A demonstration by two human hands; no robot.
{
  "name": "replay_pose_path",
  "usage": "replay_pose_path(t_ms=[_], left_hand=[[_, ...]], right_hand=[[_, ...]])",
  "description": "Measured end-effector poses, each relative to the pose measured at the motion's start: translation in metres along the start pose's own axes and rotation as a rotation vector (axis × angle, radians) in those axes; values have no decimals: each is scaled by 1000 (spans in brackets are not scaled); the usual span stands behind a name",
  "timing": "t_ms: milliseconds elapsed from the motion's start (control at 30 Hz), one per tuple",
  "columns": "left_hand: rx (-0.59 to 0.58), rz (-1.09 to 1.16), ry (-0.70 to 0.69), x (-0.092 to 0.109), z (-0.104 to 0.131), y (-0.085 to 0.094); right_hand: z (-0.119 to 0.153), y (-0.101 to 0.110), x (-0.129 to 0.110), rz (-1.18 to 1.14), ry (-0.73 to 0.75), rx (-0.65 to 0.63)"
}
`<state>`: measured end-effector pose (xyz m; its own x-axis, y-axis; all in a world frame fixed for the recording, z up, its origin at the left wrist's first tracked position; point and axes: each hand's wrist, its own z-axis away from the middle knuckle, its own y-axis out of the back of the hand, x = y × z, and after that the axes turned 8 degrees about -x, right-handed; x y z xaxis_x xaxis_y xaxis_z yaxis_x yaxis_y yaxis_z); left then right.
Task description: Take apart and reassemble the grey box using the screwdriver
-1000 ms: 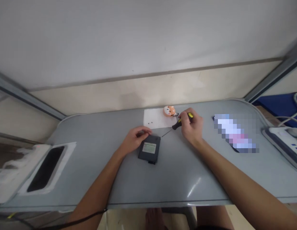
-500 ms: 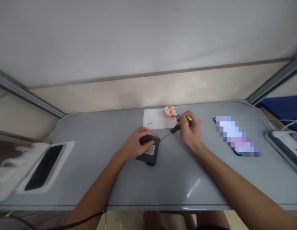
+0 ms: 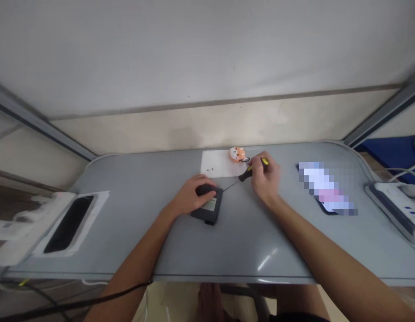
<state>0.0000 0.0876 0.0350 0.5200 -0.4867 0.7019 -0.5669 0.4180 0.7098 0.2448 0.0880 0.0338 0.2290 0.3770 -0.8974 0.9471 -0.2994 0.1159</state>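
Note:
My left hand (image 3: 195, 194) is closed around a flat black box with a pale label (image 3: 210, 205), its thumb on top, holding it against the grey table. In my right hand (image 3: 266, 179) is a screwdriver (image 3: 245, 173) with a black and yellow handle. Its thin shaft slants down to the left, and the tip meets the box's upper right corner. Just beyond the hands lies a white sheet of paper (image 3: 215, 163). Two tiny dark pieces, perhaps screws, rest on it beside an orange and white animal-faced case (image 3: 237, 154) with a dark loop.
A phone with a blurred screen (image 3: 328, 190) lies on the right, near a white power strip (image 3: 398, 205). At the left, a black phone (image 3: 69, 223) rests on white paper beside white plugs and a strip (image 3: 23, 237). A dark cable (image 3: 103, 299) crosses below the table's front edge.
The whole view has shifted slightly. Both hands, the box and the screwdriver keep nearly the same positions, with the tip still at the box's corner.

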Motion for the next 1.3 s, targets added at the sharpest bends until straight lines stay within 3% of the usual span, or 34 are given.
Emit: replay_pose_path(t_ms=[800, 1167, 1300], left_hand=[[12, -25, -19, 2, 1, -1], [44, -16, -5, 1, 2, -4], [57, -21, -6, 0, 1, -5]], right_hand=[[-2, 2, -2, 25, 10, 65], [21, -11, -21, 9, 59, -194], [26, -12, -24, -5, 69, -231]])
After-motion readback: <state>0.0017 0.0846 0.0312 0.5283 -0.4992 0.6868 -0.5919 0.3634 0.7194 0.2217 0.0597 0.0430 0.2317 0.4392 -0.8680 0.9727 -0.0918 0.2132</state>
